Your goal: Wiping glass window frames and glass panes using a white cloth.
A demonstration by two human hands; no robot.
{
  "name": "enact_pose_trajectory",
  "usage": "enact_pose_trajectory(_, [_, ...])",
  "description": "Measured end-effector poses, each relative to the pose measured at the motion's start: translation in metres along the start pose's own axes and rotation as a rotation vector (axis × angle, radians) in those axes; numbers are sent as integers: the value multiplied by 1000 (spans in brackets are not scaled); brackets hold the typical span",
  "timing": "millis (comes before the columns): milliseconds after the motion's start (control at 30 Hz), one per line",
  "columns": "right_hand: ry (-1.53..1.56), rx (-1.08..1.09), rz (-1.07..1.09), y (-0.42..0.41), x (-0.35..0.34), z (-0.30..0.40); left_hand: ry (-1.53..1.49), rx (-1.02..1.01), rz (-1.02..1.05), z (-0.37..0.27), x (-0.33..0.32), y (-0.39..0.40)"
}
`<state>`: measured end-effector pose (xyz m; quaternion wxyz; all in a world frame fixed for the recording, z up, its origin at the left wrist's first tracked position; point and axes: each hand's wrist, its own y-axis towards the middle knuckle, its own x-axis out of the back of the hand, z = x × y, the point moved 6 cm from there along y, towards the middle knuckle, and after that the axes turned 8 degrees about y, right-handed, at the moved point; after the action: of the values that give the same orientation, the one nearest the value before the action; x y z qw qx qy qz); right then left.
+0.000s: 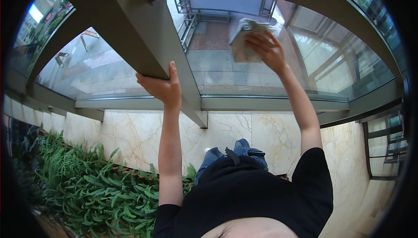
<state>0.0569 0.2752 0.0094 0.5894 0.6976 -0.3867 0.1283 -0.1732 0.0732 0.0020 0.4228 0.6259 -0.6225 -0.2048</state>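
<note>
My right hand (267, 50) presses a crumpled, light beige cloth (249, 47) flat against the large window pane (215, 65), in its upper middle part. The fingers lie spread over the cloth, and the hand is slightly blurred. To the left, my left hand (163, 84) grips the edge of a thick grey-brown window post (143, 32), its thumb on one face and its fingers around the other side. Nothing else is seen in that hand. Through the glass show a metal frame and paving outside.
Below the panes runs a horizontal frame rail (274, 104). Veined marble floor (130, 136) lies beneath it. A dense bed of green ferns (107, 192) stands at the lower left, close to my left arm. A dark-framed glass structure (385, 149) is at the far right.
</note>
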Motion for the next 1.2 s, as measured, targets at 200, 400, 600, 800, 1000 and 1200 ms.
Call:
enact_pose_trajectory(200, [-272,-333,-22,-91,106,-89,-86,21,-46,9,3,1])
enact_pose_trajectory(400, [-13,-1058,-740,-173,125,-133,-172,89,-42,11,1,0])
enact_pose_trajectory(600, [-378,-520,-726,-79,103,-118,-110,64,-23,7,0,0])
enact_pose_trajectory(800, [-381,-385,-605,-92,125,-133,-144,84,-22,9,1,-3])
enact_pose_trajectory(1000, [-323,-277,-382,-91,126,-153,-153,47,-60,14,2,2])
enact_pose_trajectory(1200, [-72,-533,-797,-69,90,-127,-170,77,-100,12,6,0])
